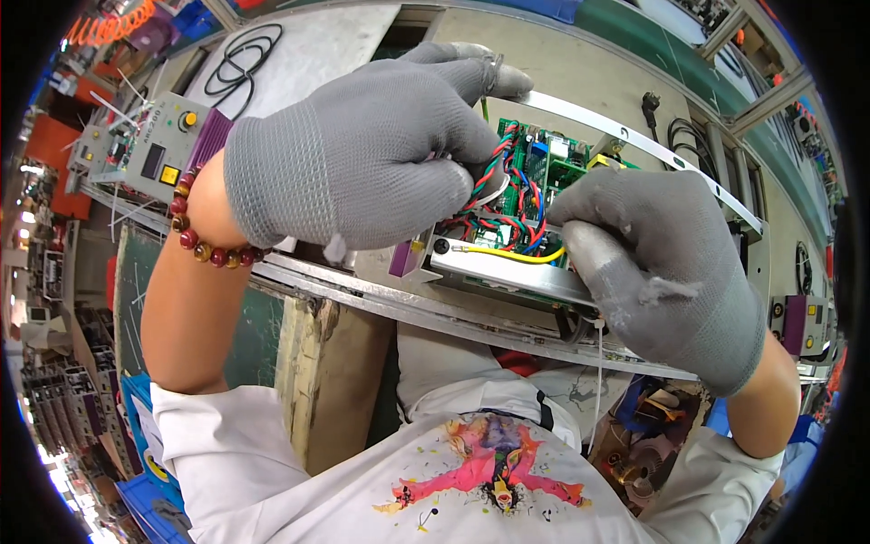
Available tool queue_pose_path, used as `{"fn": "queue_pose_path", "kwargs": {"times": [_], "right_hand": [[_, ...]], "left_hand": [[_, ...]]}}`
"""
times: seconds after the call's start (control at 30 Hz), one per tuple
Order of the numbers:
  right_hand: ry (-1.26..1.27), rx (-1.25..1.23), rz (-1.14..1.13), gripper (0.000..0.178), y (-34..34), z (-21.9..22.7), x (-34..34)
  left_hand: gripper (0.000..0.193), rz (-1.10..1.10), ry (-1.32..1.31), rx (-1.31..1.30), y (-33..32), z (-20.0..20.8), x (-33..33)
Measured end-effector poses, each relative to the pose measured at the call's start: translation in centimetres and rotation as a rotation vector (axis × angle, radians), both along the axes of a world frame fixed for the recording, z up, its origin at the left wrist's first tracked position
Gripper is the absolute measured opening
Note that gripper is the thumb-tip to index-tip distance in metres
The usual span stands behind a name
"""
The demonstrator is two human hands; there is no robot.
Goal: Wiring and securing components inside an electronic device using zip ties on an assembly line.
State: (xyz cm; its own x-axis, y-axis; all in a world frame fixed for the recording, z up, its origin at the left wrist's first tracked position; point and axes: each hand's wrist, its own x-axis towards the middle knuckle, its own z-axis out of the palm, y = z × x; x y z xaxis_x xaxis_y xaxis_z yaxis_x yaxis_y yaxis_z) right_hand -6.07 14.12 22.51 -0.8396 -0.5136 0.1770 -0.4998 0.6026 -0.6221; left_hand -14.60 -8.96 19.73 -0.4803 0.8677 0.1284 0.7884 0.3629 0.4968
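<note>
My left hand (381,150), in a grey knit glove with pale fingertips, is over the far left part of an open metal-framed device. Its thumb and forefinger are closed at a curved white strip (495,191), which looks like a cable tie, beside twisted red, green and black wires (497,161). My right hand (675,263), gloved alike, has its thumb and fingers pressed together at the wires on the device's right; what they grip is hidden. Between the hands are green circuit boards (566,161). A yellow wire (512,257) lies across the device's near metal rail (503,276).
A long metal bar (666,154) runs along the device's far side. On the left stands a grey and purple control box (172,145); a black cable (245,63) lies coiled behind it. Another box (802,325) is at right. A thin white strip (598,381) hangs below the bench edge.
</note>
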Motion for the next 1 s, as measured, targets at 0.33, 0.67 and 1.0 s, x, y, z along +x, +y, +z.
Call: {"fn": "queue_pose_path", "kwargs": {"times": [0.33, 0.67, 1.0], "right_hand": [[0.121, 0.013, -0.053, 0.013, -0.5, -1.2, 0.5], [0.093, -0.084, -0.211, 0.01, -0.1, -2.3, 1.0], [0.113, -0.043, -0.103, 0.011, -0.4, -1.8, -0.2]], "left_hand": [[0.026, 0.087, 0.137, -0.153, 1.1, 1.0, 0.6], [0.031, 0.132, -0.076, 0.003, 0.7, 0.5, 0.9], [0.027, 0.029, 0.117, -0.088, 1.1, 1.2, 0.3]]}}
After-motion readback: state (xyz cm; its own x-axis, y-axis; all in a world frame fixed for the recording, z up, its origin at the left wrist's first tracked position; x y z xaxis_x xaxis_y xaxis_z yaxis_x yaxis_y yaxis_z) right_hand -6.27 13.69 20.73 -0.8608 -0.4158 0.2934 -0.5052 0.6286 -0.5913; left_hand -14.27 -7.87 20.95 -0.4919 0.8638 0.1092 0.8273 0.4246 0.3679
